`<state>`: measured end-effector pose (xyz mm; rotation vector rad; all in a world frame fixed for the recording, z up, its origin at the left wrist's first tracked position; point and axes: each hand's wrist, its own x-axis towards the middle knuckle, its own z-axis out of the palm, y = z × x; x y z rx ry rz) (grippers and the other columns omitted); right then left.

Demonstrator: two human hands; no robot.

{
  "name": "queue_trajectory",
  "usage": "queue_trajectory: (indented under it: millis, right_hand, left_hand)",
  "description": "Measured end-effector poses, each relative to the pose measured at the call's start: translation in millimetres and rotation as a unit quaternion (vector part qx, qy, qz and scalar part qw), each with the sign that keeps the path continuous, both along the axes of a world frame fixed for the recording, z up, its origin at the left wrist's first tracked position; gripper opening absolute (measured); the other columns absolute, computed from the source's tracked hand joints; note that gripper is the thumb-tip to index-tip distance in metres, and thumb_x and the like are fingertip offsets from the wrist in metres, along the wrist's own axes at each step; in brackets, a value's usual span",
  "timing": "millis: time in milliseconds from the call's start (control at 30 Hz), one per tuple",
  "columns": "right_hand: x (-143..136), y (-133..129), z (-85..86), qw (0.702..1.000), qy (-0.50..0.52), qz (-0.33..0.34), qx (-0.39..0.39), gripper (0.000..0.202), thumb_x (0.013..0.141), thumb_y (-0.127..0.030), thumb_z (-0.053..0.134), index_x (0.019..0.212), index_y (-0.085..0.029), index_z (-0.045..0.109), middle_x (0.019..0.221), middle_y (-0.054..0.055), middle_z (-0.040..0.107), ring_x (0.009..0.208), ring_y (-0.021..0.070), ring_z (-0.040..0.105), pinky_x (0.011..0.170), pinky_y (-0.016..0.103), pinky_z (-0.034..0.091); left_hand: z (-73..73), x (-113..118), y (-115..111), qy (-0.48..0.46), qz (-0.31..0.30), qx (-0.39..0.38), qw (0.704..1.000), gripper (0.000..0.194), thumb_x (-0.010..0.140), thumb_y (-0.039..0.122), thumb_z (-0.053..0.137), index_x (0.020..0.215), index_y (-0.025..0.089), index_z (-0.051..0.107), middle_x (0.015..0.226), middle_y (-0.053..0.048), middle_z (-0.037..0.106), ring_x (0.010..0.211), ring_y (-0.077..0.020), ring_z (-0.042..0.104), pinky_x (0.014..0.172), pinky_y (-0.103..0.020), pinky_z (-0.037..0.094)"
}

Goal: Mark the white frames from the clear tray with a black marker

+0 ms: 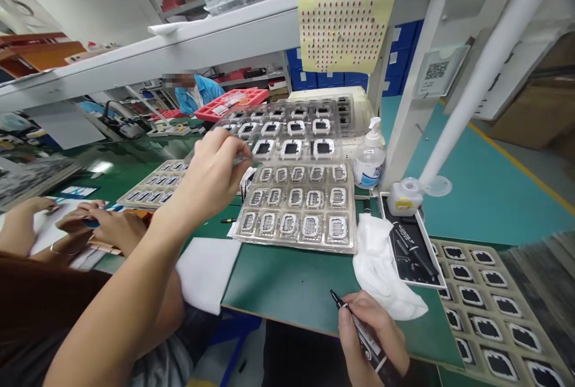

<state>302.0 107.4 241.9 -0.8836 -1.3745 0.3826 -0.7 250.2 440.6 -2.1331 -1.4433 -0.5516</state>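
My left hand (215,174) reaches forward over the near left corner of a clear plastic tray (269,157) holding rows of black parts with white frames. Its fingers are pinched together, and what lies between them is hidden and blurred. In front of that tray lies another clear tray (296,240) with rows of similar white-rimmed parts. Near the table's front edge my right hand (375,339) grips a black marker pen (365,336), its dark tip pointing up and to the left. A crumpled white cloth (381,267) lies just beyond the right hand.
A pump bottle (369,156) stands right of the trays. Nearby, a small bottle (404,196) sits in a black-bottomed box (411,249). Another parts tray (489,309) is at lower right. On the left, a co-worker's hands (112,228) work beside a parts tray (155,186).
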Motion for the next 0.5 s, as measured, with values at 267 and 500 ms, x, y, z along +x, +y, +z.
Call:
queue_trajectory:
  millis: [267, 500]
  right_hand:
    - [-4, 1, -0.7, 1.000, 0.001, -0.016, 0.002, 0.012, 0.102, -0.010, 0.074, 0.102, -0.022, 0.069, 0.082, 0.002, 0.076, 0.073, 0.0201, 0.079, 0.068, 0.032, 0.069]
    - [-11, 2, 0.8, 0.998, 0.007, -0.054, 0.007, 0.012, 0.102, -0.011, 0.074, 0.099, -0.022, 0.069, 0.081, 0.002, 0.075, 0.069, 0.0188, 0.077, 0.065, 0.029, 0.066]
  left_hand:
    - [-13.3, 25, 162, -0.094, -0.007, -0.017, 0.995, 0.018, 0.100, 0.013, 0.061, 0.116, 0.020, 0.067, 0.134, -0.020, 0.064, 0.135, -0.0447, 0.059, 0.117, -0.063, 0.047]
    - [-28.1, 41, 214, -0.173, -0.025, -0.116, 0.978, 0.018, 0.087, 0.014, 0.074, 0.105, 0.017, 0.075, 0.123, -0.018, 0.068, 0.121, -0.0401, 0.064, 0.116, -0.055, 0.052]
